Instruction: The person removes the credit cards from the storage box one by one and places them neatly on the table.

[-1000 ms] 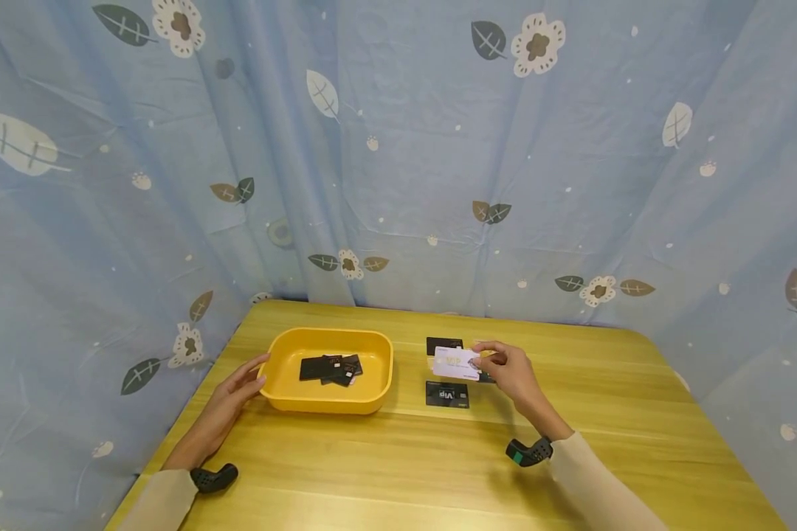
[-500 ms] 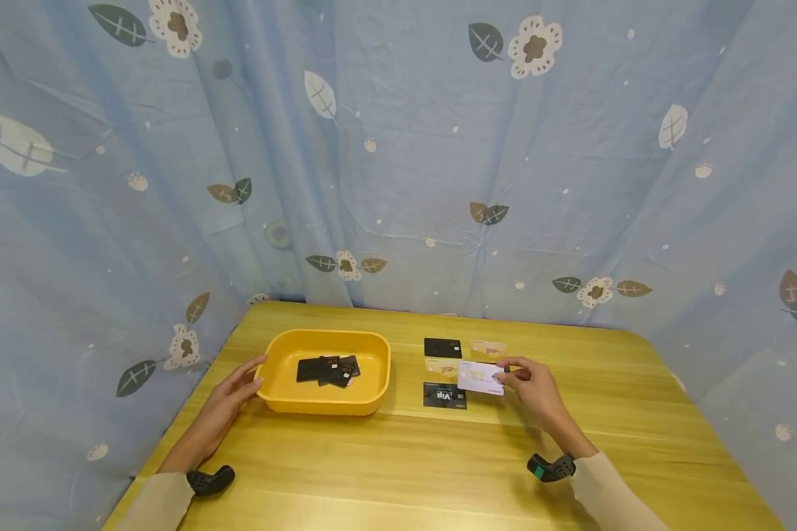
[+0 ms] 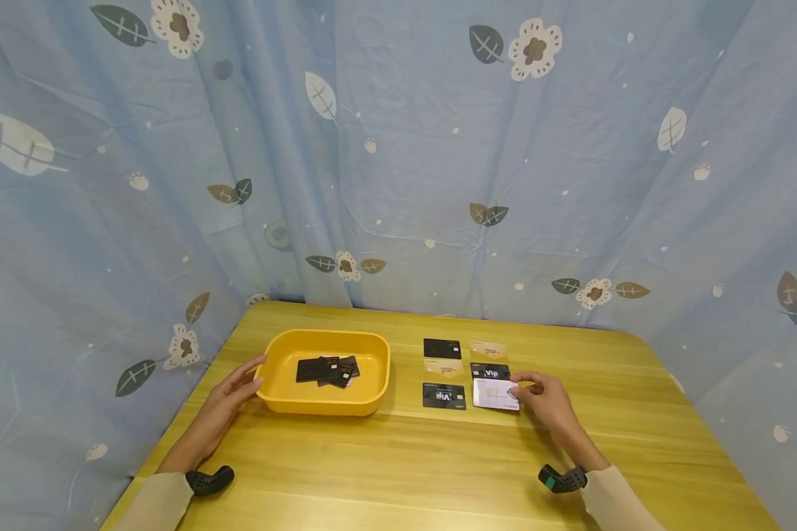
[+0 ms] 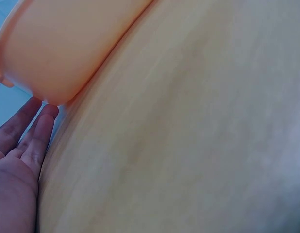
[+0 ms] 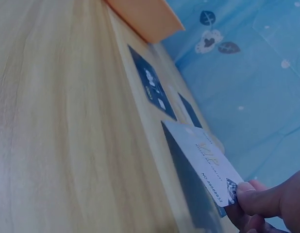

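My right hand (image 3: 548, 400) pinches the right end of a white VIP card (image 3: 494, 394) between thumb and fingers. In the right wrist view the white card (image 5: 204, 160) tilts just above the table, a shadow under it. Behind it lies a black VIP card (image 3: 489, 371), with a gold card (image 3: 488, 350) farther back. To its left, a column holds a black card (image 3: 444, 396), a gold card (image 3: 443, 368) and another black card (image 3: 441, 348). My left hand (image 3: 222, 404) touches the left side of a yellow plastic bin (image 3: 325, 407), its fingers (image 4: 41, 131) fairly straight against the wall.
Several dark cards (image 3: 328, 370) overlap inside the bin. The wooden table (image 3: 385, 472) extends forward and to both sides. A blue patterned curtain (image 3: 398, 162) hangs along its back and sides.
My right hand has carried the white card right and toward me, from above the back cards down to the front of the right column. My left hand has stayed at the bin.
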`<state>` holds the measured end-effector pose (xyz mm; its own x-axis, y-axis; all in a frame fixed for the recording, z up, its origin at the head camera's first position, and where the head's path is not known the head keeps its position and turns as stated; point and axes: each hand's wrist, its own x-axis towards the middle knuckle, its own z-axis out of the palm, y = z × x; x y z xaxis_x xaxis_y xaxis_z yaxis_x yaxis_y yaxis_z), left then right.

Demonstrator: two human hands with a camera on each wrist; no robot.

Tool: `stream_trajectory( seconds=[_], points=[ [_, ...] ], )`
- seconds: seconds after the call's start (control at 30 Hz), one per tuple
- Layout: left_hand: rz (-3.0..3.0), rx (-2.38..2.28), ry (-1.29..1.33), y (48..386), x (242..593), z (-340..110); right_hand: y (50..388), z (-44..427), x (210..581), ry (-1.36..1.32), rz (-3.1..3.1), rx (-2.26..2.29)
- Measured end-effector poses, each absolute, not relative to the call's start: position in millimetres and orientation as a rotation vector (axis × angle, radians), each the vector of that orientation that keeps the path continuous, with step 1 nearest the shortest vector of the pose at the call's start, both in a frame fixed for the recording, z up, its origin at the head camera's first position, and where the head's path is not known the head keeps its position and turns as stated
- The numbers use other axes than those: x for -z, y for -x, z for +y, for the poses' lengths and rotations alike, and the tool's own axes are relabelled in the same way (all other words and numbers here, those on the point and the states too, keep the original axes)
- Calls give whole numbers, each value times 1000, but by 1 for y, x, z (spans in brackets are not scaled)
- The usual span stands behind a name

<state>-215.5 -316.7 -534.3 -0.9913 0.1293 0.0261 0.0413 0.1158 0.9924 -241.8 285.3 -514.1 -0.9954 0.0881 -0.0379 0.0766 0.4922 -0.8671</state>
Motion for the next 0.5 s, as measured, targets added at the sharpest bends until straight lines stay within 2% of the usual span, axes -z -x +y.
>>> stream_trajectory(
  seconds=[0.5],
  points=[
    [2293,-2040,-175,216,535,-317,241,290,522,247,-2761,-1591]
  ],
)
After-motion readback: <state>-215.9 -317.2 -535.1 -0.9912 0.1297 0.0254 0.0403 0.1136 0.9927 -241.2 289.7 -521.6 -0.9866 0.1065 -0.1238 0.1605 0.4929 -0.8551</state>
